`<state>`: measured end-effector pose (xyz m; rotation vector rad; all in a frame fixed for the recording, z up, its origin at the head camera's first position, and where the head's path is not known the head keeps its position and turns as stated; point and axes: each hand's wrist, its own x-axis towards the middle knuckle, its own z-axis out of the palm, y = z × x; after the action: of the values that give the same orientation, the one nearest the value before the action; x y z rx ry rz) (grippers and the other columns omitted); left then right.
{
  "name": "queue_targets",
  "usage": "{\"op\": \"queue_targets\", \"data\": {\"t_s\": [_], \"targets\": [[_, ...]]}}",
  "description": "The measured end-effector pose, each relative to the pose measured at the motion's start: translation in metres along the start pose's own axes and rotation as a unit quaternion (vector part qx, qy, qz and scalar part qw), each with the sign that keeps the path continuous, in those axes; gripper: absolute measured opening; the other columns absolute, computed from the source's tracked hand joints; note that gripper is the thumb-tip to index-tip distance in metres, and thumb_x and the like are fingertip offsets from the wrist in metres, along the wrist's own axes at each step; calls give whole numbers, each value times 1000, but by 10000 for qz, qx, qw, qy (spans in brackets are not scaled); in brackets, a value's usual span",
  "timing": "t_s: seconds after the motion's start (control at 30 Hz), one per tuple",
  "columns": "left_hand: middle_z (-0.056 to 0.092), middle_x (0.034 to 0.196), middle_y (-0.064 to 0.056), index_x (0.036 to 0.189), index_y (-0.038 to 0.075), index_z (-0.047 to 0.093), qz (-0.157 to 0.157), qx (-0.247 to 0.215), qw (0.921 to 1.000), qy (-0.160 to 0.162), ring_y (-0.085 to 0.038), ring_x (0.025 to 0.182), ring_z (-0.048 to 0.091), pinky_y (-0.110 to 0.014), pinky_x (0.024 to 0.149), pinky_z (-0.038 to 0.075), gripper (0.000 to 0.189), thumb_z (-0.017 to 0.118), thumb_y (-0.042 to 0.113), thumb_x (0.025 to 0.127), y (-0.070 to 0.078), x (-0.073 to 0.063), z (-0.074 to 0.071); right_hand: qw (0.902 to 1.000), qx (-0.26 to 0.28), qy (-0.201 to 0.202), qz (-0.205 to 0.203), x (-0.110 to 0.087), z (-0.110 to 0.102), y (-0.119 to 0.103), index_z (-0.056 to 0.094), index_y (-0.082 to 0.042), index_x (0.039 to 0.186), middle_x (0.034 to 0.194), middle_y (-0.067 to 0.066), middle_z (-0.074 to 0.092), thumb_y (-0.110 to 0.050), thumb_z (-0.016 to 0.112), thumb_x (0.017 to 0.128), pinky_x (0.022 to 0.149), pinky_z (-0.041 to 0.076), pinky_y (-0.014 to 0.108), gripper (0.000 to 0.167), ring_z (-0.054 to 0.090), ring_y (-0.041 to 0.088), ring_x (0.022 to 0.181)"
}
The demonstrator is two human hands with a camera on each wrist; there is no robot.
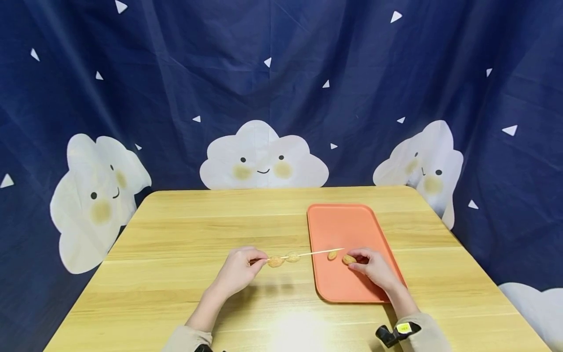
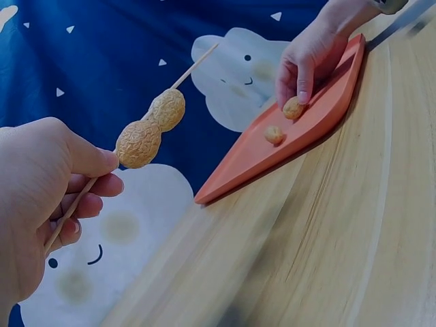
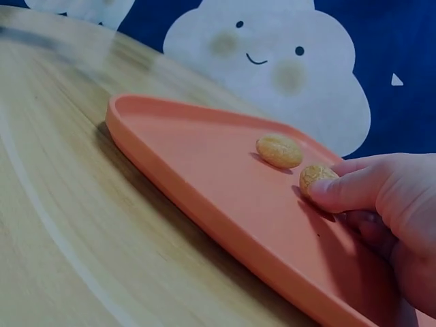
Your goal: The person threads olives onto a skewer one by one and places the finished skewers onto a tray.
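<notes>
Near the desk's front edge, the left hand pinches a skewer by its blunt end, two nuts threaded on, tip aimed right over the tray. The right hand pinches one nut on the tray toward the desk's right edge; another nut lies just beside it.

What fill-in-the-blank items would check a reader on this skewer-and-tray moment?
1. The skewer in the left hand carries ____ pieces.
2. The right hand pinches a piece on the ____ tray.
3. Beside it, ____ loose piece lies on the tray untouched.
Missing words: two; orange; one
</notes>
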<state>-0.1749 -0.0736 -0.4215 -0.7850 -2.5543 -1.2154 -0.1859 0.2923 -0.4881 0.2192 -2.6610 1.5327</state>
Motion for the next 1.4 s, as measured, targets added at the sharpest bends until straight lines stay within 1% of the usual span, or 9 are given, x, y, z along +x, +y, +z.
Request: {"op": "queue_targets", "data": {"t_s": [0.23,0.43,0.63,0.77,0.97,1.07,1.23,1.3,1.4], "targets": [[63,80,10,83,14,73,-89,51,9999,-1,-3,70,55,-22,62,47,8,68,7,82,-2,-1,0,9999,-119,86,65,1,2,1,67,1,103,98,12,63,-8,72,80,66,47,22,26,55,13,82],[63,79,10,83,13,73,-63,29,10000,21,-3,69,54,-21,61,47,8,68,7,82,-2,-1,-1,9993,-11,185,310,-1,1,-2,64,3,109,102,15,63,-12,70,83,56,45,24,31,53,12,73],[64,80,10,83,14,73,-124,-1,9999,8,-4,70,56,-22,62,48,7,68,9,83,-3,-2,-1,9982,112,465,362,-3,0,-11,62,2,112,106,14,64,-15,68,85,76,45,20,32,57,11,94],[64,80,10,83,15,73,-119,64,9999,39,-4,71,57,-22,63,48,8,68,8,83,-5,-2,-1,9967,635,391,311,-4,-2,-18,57,9,115,103,21,63,-7,64,87,75,51,25,33,62,12,87],[64,79,10,83,15,72,-67,86,9999,57,-4,71,56,-22,62,48,8,68,8,83,-6,-3,-2,9883,1506,231,113,-5,-1,-25,49,18,115,98,30,61,3,58,88,73,54,33,32,65,14,79],[64,80,10,83,16,72,-56,40,10000,40,-4,71,56,-22,62,48,8,67,9,84,-7,-3,-2,9868,1603,208,58,-6,-1,-28,50,18,116,98,27,62,2,59,87,73,54,33,34,66,16,78],[64,81,10,83,16,72,-61,36,10000,46,-4,71,57,-22,62,48,8,67,10,84,-8,-4,-3,9855,1689,152,60,-7,0,-37,51,16,117,91,7,67,-2,61,87,70,53,29,36,65,19,78],[65,81,9,83,16,72,-68,50,10000,44,-5,72,57,-22,62,48,8,68,10,84,-9,-4,-3,9824,1865,89,-22,-8,1,-41,49,18,117,90,0,66,-1,60,88,70,53,28,37,65,17,78],[65,81,9,83,15,72,-115,48,9999,32,-5,72,58,-22,63,48,8,68,10,84,-9,-4,-4,9743,2248,-6,-142,-8,2,-45,49,18,116,91,-4,65,1,59,88,73,53,30,35,64,14,80]]}}
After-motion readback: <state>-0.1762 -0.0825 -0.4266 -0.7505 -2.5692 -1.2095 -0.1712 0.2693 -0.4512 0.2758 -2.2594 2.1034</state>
